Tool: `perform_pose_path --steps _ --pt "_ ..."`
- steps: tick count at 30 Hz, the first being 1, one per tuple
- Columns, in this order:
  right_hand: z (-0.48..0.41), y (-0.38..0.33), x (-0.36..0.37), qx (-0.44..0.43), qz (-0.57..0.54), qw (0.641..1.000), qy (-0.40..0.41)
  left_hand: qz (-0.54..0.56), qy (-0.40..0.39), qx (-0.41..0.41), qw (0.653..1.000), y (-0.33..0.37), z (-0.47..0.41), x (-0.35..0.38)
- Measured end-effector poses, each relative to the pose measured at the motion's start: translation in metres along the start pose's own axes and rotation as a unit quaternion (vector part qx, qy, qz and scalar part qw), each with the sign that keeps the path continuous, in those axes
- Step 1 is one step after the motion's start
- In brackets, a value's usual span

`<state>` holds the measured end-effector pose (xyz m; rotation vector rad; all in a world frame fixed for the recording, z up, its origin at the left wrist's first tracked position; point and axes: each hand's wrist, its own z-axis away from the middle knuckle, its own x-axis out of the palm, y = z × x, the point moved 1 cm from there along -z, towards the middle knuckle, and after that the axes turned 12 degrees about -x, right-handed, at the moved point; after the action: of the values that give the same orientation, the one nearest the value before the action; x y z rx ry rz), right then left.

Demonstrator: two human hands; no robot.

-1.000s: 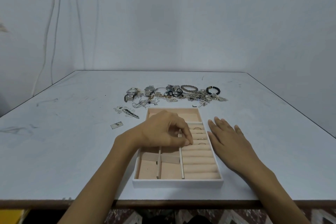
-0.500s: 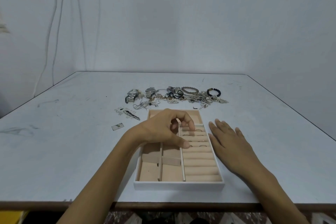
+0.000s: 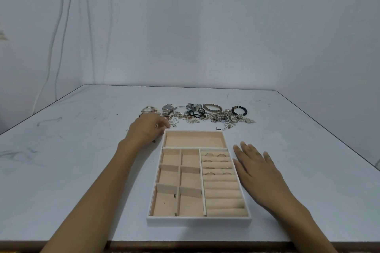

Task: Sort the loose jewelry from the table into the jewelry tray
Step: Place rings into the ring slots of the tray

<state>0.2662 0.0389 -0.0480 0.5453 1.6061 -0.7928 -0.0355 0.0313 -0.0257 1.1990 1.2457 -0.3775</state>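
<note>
I see the left hand (image 3: 147, 130) stretched forward and low over the table (image 3: 61, 170), just beside the far left corner of the tray (image 3: 198, 221); its fingers are curled downward and their tips reach the near left edge of the loose jewelry (image 3: 193, 118); a small shiny spot shows at one finger, but I cannot tell if the hand pinches something or only touches the table.

The right hand (image 3: 256, 167) lies flat with the palm down, fingers straight and a little spread, on the table just beside the right wall of the tray; it holds nothing; the thumb is very near this wall, and I cannot tell if it touches.

The tray is white outside and pale pink inside; it has one wide compartment at the far end, six small compartments on the left and padded rolls on the right; several rings (image 3: 209, 174) sit in the slots between the far rolls; a small dark thing (image 3: 175, 195) shows at the divider of the nearest left compartments, too small for me to name.

The loose jewelry lies in a row beyond the tray, apart from it; two watches (image 3: 167, 109) at the left, a bangle (image 3: 212, 107) and a black bead bracelet (image 3: 239, 110) toward the right, tangled chains (image 3: 223, 118) in front of them.
</note>
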Motion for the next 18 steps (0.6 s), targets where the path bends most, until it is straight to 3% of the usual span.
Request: perform_pose_path --steps 4,11,14,18 --pt "0.001 0.0 0.0 -0.001 0.008 1.0 0.0 -0.038 0.023 0.006 0.999 0.0 0.002 0.0" --pt "0.0 -0.005 -0.009 -0.005 0.012 1.0 -0.026 0.085 0.018 0.015 0.996 -0.016 0.001 0.004" --pt "-0.016 0.002 -0.032 0.006 -0.022 0.999 -0.032 0.177 0.059 -0.003 0.982 -0.018 0.002 -0.003" --pt "-0.059 0.008 -0.061 0.005 -0.081 0.997 0.011 0.15 0.057 -0.023 0.987 -0.022 0.003 -0.004"
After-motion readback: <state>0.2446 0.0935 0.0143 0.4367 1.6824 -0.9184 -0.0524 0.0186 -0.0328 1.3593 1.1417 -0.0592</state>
